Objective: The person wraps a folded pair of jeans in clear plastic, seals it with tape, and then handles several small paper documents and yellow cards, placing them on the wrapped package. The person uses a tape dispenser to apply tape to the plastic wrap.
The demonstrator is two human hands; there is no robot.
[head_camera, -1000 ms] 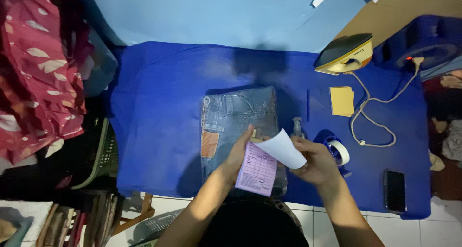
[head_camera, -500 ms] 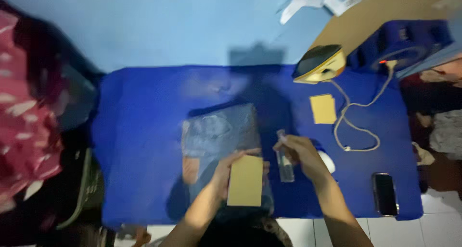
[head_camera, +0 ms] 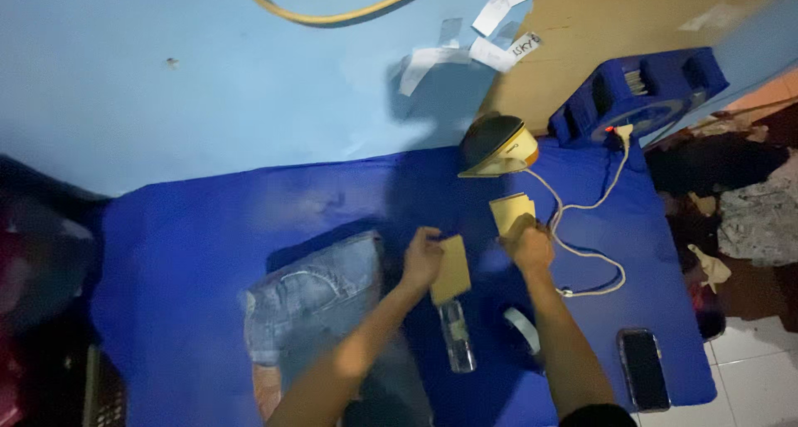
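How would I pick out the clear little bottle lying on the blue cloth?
Start at the blue cloth spread over the work surface and find the person's two forearms reaching in from the bottom edge. The clear bottle lies between them, just below the yellowish card in the left hand. It alone is see-through; the tape roll beside it is a ring.

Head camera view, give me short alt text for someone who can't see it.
Seen from above, a person's left hand holds a tan card over a blue cloth while the right hand reaches a yellow pad. Nearby lie folded jeans, an iron, a clear bottle and a phone.
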